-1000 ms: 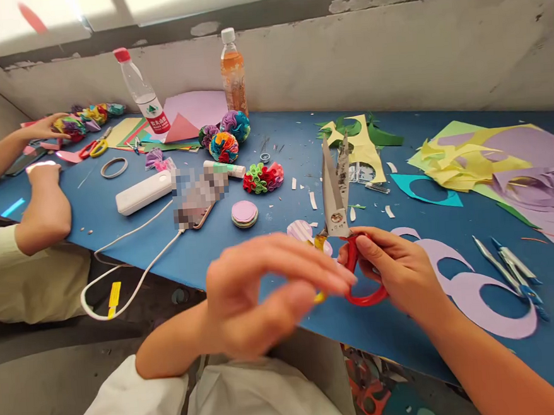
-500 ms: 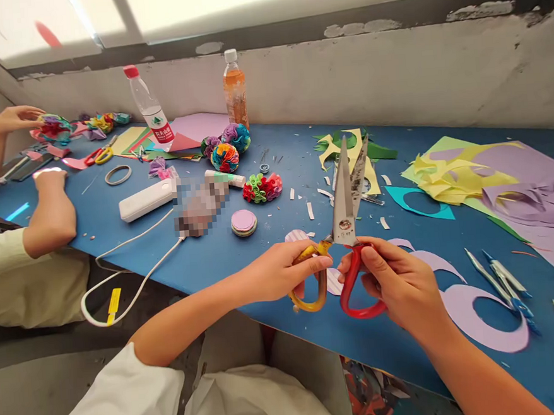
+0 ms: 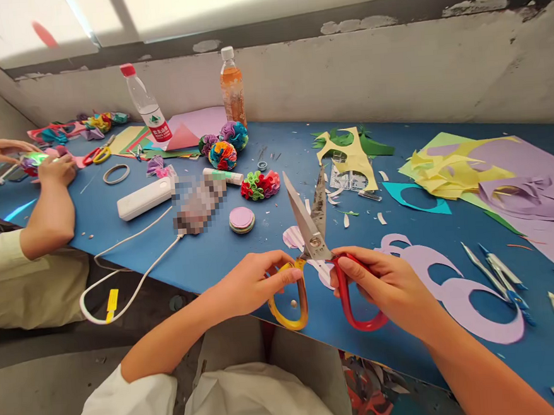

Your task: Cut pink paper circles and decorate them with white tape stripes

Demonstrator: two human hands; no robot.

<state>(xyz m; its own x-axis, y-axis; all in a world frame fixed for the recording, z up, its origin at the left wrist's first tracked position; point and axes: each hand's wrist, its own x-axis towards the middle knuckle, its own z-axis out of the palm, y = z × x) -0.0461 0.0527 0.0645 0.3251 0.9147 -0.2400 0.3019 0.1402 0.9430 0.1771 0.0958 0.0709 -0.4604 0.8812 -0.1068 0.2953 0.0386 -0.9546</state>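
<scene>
Large scissors (image 3: 314, 238) with one yellow handle and one red handle are held above the near edge of the table, their blades spread and pointing away from me. My left hand (image 3: 256, 281) pinches the yellow handle between thumb and fingers. The red handle is gripped by my right hand (image 3: 384, 282), thumb on top. Partly hidden behind the scissors lie striped lilac paper pieces (image 3: 292, 237). A stack of round paper discs (image 3: 242, 220), lilac on top, sits left of the blades. Lilac paper offcuts (image 3: 485, 329) with round cut-outs lie right of my right hand.
Paper flower balls (image 3: 223, 155), a glue stick (image 3: 222, 176), a white power bank (image 3: 144, 199) and two bottles (image 3: 233, 93) stand or lie farther back. Paper scraps (image 3: 440, 171) and compasses (image 3: 504, 274) are at right. Another person's hands (image 3: 56, 169) handle a paper ball at left.
The scissors have moved left and slightly toward me, and their blades and handles have spread wider. The other person's hands have lowered and come together around the paper ball.
</scene>
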